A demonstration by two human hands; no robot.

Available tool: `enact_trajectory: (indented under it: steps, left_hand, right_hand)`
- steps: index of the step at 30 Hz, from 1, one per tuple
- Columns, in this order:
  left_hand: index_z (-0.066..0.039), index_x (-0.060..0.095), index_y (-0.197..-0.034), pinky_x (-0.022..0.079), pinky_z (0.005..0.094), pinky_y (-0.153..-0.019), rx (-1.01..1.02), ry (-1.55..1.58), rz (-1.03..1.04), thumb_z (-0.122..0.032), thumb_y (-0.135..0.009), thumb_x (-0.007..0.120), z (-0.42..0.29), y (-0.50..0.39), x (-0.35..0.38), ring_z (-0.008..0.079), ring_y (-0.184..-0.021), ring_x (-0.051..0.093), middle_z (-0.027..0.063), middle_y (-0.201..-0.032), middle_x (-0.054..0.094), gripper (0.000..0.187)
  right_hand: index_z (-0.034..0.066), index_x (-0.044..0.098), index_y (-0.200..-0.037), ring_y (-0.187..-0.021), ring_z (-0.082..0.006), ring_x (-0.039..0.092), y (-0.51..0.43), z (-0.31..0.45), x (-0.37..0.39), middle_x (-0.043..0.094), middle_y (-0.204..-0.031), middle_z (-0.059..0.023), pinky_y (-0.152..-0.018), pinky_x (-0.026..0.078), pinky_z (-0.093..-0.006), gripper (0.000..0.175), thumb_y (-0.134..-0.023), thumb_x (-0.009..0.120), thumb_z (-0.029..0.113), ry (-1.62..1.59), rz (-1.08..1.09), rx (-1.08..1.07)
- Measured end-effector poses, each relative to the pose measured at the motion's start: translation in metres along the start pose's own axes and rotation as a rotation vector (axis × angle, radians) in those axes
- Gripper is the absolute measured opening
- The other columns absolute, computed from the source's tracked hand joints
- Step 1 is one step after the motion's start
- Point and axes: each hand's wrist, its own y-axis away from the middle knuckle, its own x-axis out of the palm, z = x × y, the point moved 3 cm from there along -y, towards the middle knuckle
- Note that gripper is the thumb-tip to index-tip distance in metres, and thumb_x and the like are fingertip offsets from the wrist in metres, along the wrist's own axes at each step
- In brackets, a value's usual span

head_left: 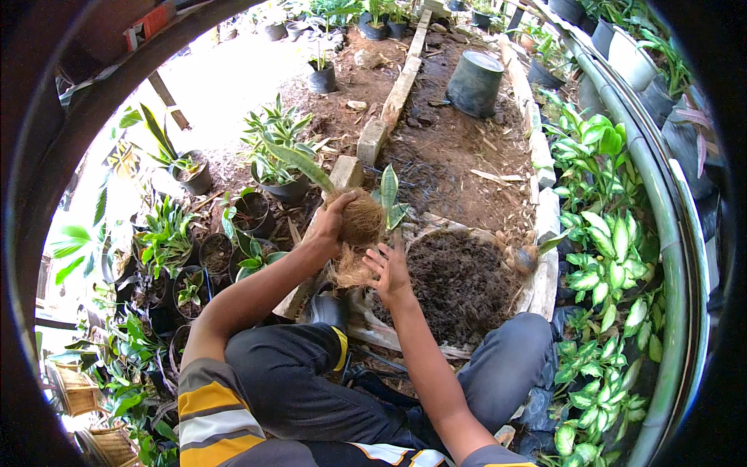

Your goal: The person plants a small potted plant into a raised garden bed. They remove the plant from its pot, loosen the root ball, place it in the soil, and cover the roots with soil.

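Observation:
My left hand (330,225) grips a ball of brown coconut fibre (362,219) from its left side. From the ball rise variegated snake plant leaves, one long leaf (300,166) leaning up to the left and shorter upright leaves (390,192) at its right. Just below it, my right hand (390,271) has its fingers spread. A loose tuft of fibre (350,268) hangs between the ball and my right fingertips; whether they touch it is unclear. Under my hands, dark crumbly potting mix (458,283) is heaped on a pale sheet (373,327).
Another fibre-wrapped plant (528,257) leans at the right row of blocks (545,216). An upturned black bucket (475,84) stands on the soil ahead. Potted plants (280,175) crowd the left; variegated foliage (604,245) and a bamboo pole (671,257) line the right.

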Motion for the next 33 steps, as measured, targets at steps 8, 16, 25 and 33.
enact_trajectory:
  steps: [8, 16, 25, 33]
  left_hand:
    - [-0.009, 0.056, -0.117, 0.053, 0.0525, -0.090, -0.079, 0.210, 0.123, -0.037, -0.087, 0.063, -0.008, -0.002, -0.006, 0.0303, -0.100, 0.066, 0.0122, -0.112, 0.065, 0.042]
    - [-0.012, 0.059, -0.113, 0.055, 0.0533, -0.083, -0.044, 0.200, 0.027, -0.037, -0.086, 0.064, -0.015, 0.005, -0.011, 0.0281, -0.093, 0.068, 0.0099, -0.106, 0.066, 0.037]
    - [-0.010, 0.058, -0.112, 0.056, 0.0500, -0.083, -0.103, 0.179, -0.079, -0.036, -0.084, 0.065, -0.007, -0.004, -0.036, 0.0275, -0.088, 0.069, 0.0105, -0.102, 0.068, 0.039]
    - [-0.009, 0.057, -0.114, 0.055, 0.0488, -0.085, -0.133, 0.135, -0.070, -0.035, -0.084, 0.065, 0.000, -0.005, -0.033, 0.0277, -0.091, 0.068, 0.0108, -0.104, 0.067, 0.040]
  right_hand:
    - [0.0069, 0.033, -0.144, -0.126, -0.0266, 0.044, -0.047, 0.001, -0.082, 0.044, -0.135, -0.0132, -0.094, 0.041, -0.0504, 0.078, -0.089, 0.053, 0.059, -0.222, -0.374, -0.111]
    - [0.0075, 0.059, -0.100, -0.080, -0.0199, 0.057, -0.132, -0.007, -0.149, 0.060, -0.091, -0.0028, -0.071, 0.046, -0.0391, 0.021, -0.089, 0.059, 0.025, 0.211, -0.796, -0.235]
    - [0.0005, 0.067, -0.097, -0.086, -0.0324, 0.063, -0.188, 0.041, -0.187, 0.066, -0.092, -0.0155, -0.076, 0.051, -0.0460, 0.023, -0.089, 0.062, 0.022, 1.332, -0.638, -0.469]
    - [0.0175, 0.060, -0.121, -0.107, -0.0368, 0.053, -0.223, 0.004, -0.146, 0.059, -0.112, -0.0165, -0.093, 0.045, -0.0445, 0.034, -0.088, 0.055, 0.012, 1.615, -0.172, -0.569]
